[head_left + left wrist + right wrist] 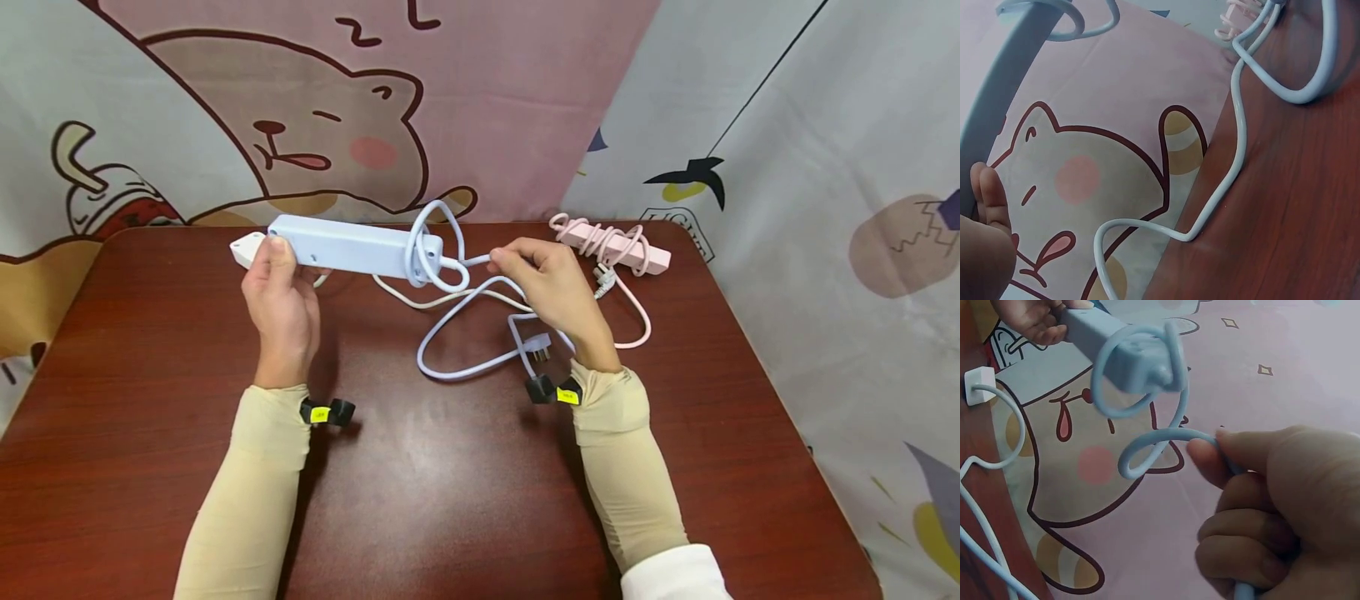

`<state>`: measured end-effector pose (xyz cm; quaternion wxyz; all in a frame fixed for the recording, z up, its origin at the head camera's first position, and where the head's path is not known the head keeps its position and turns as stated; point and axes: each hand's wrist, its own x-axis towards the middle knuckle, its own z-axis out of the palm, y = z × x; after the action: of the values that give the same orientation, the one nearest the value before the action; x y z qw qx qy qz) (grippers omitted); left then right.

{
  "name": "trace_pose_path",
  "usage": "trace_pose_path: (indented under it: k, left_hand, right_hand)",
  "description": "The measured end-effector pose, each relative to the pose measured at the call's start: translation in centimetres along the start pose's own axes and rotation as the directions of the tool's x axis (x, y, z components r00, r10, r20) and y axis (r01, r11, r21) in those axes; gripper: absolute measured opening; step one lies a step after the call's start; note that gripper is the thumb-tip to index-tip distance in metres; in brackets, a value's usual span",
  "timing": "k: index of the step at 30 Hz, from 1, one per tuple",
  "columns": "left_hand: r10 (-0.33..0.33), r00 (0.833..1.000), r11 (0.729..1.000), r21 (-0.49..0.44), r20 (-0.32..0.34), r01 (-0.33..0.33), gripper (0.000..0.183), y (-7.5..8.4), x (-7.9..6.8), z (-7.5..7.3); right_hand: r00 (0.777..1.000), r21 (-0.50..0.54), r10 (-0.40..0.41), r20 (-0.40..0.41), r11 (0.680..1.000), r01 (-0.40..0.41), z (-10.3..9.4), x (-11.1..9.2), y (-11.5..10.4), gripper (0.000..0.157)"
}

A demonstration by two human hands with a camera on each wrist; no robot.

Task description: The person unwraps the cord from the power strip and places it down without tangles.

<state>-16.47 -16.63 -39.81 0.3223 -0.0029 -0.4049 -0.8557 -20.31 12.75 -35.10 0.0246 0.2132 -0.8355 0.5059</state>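
My left hand [283, 292] grips the left end of a pale blue power strip [345, 246], raised above the table with the thumb on its near face. The strip's cord [427, 242] loops around its right end. To the right, my right hand [553, 287] pinches that cord between thumb and forefinger; in the right wrist view the other fingers curl in and the cord [1175, 434] bends toward the strip [1094, 331]. More of the cord hangs in a wide loop below, and its plug [536, 342] is near the right wrist.
A pink power strip [615, 246] wrapped in its own cord lies at the table's back right, with a white plug [603, 279] beside it. Behind the left hand is a white power strip [246, 248], partly hidden; its white cord [408, 302] runs rightward. A printed curtain [525, 108] stands behind the table [420, 483].
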Motion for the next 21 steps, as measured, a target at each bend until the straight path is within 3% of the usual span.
trace_pose_path:
  k: [10, 21]
  left_hand:
    - [0.05, 0.999, 0.984, 0.171, -0.009, -0.048, 0.024, 0.1, -0.1, 0.0]
    - [0.071, 0.997, 0.969, 0.238, -0.041, -0.059, 0.025, 0.0, 0.2, -0.6]
  right_hand:
    - [0.984, 0.113, -0.014, -0.178, 0.993, 0.035, -0.6, -0.4, -0.6, 0.028]
    - [0.993, 0.166, -0.107, -0.045, 0.98, 0.113, -1.0, -1.1, -1.2, 0.018]
